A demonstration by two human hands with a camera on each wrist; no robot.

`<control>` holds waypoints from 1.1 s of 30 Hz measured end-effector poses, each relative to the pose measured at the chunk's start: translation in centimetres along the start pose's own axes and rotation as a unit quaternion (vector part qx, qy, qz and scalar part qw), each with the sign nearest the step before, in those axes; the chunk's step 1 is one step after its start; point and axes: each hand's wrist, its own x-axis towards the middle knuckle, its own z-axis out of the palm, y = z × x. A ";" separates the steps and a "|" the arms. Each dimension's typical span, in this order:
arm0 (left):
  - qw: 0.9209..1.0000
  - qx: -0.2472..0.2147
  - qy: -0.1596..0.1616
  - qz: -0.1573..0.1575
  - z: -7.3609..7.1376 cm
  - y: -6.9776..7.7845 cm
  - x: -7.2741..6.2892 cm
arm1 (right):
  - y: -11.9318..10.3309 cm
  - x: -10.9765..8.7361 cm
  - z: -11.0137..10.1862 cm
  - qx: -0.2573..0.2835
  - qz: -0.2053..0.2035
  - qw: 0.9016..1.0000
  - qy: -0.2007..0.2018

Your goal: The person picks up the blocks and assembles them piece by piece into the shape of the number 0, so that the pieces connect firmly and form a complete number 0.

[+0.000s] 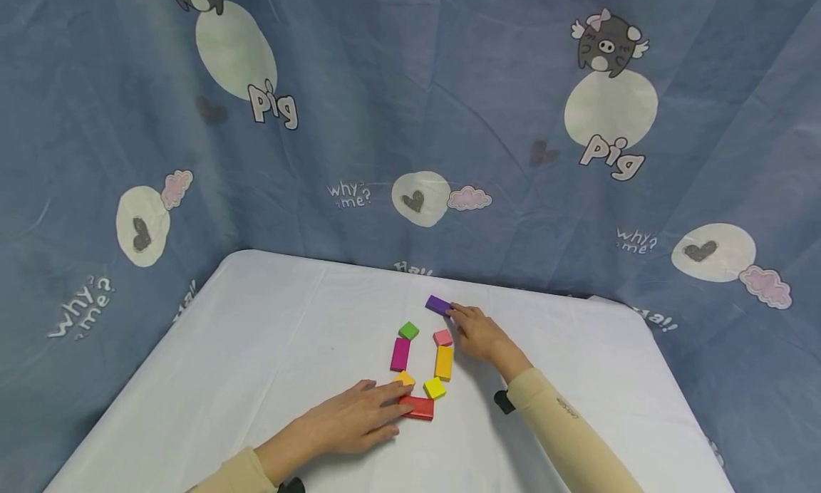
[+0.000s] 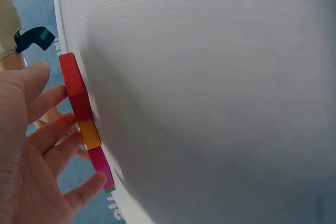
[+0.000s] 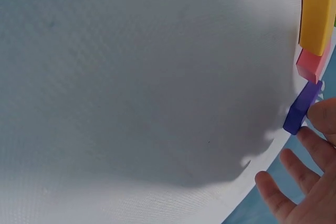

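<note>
My left hand (image 1: 355, 416) lies low over the table with fingers extended, fingertips at the red block (image 1: 420, 408) and the orange block (image 1: 404, 378). In the left wrist view its fingers are spread beside the red block (image 2: 76, 87), the orange block (image 2: 89, 133) and the magenta block (image 2: 101, 166). At the far end, my right hand (image 1: 477, 334) pinches the right end of a purple block (image 1: 438, 305) between thumb and index finger. The right wrist view has the purple block (image 3: 302, 108) at the thumb and index fingertips, the other fingers spread apart.
The blocks form an elongated outline on the white-covered table (image 1: 308, 322). Its left side has a magenta block (image 1: 400, 354) and a green block (image 1: 408, 330); its right side a yellow cube (image 1: 434, 388), a yellow-orange block (image 1: 444, 363) and a pink block (image 1: 442, 338). A blue printed curtain (image 1: 385, 122) hangs behind.
</note>
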 end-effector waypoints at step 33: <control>1.000 -0.005 -0.005 -0.007 0.0 0.1 0.1 | -0.6 -0.5 0.5 -0.003 -0.039 0.999 0.013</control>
